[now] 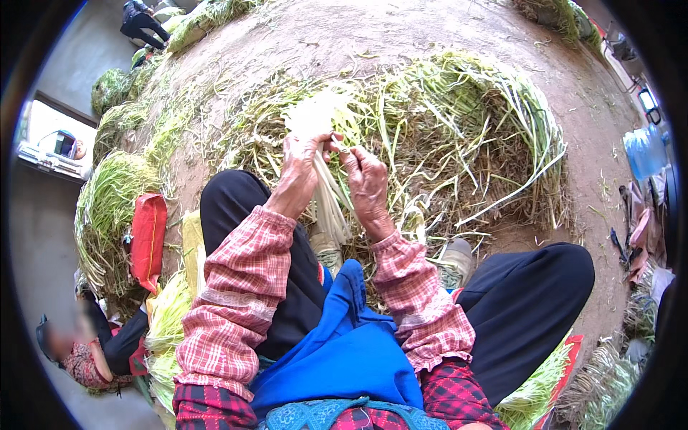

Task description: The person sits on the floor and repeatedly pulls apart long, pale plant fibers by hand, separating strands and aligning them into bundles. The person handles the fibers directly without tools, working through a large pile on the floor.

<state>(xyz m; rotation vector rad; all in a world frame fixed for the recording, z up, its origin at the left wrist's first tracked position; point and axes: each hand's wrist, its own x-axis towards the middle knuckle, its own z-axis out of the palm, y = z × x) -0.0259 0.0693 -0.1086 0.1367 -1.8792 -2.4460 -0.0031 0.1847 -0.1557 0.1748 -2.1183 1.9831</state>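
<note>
My left hand [300, 169] grips a bundle of long pale stalks [329, 207]. Their white ends hang down towards my shoes, and the bright leafy part above the hand is washed out by light. Close beside it, my right hand [367, 180] has thumb and forefinger pinched on a thin pale strand at the left fingertips. Under and beyond both hands spreads a large heap of green stalks [457, 91] with brown, dry roots and leaves. A blue apron [344, 349] covers my lap between my bent knees.
Trimmed pale greens [166, 333] lie at my left and more [537, 376] at my right. A red sack [148, 242] leans by another heap [115, 188]. One person [91, 355] sits at lower left; another [141, 24] stands far back. A blue plastic bottle [644, 153] is at right.
</note>
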